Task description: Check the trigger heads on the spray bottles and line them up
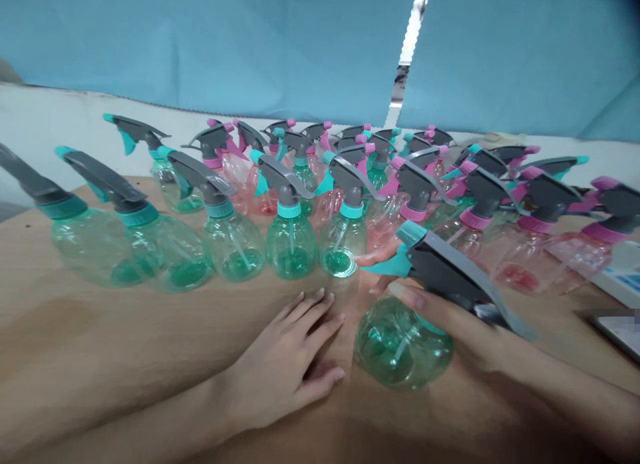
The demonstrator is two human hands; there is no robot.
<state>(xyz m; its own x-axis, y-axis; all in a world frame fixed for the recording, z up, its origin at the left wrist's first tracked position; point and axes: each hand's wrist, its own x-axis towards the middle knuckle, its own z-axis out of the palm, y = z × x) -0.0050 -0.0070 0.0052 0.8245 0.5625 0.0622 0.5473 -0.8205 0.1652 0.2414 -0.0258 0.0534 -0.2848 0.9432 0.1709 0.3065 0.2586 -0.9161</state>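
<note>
My right hand (450,317) is wrapped around the neck of a green spray bottle (400,347) with a grey head and a turquoise trigger. The bottle tilts a little, its nozzle pointing to the upper left; whether its base touches the table I cannot tell. Flat on the wooden table (165,344) lies my left hand (285,357), fingers stretched out, holding nothing. Just beyond its fingertips stand a green spray bottle (291,251) and another green spray bottle (343,247), both upright.
Several green and pink spray bottles fill the back of the table, among them a pink one (520,264) at the right. A dark-edged flat object (617,331) and a white-and-blue item (625,271) lie at the right edge. Behind hangs a blue sheet (225,51).
</note>
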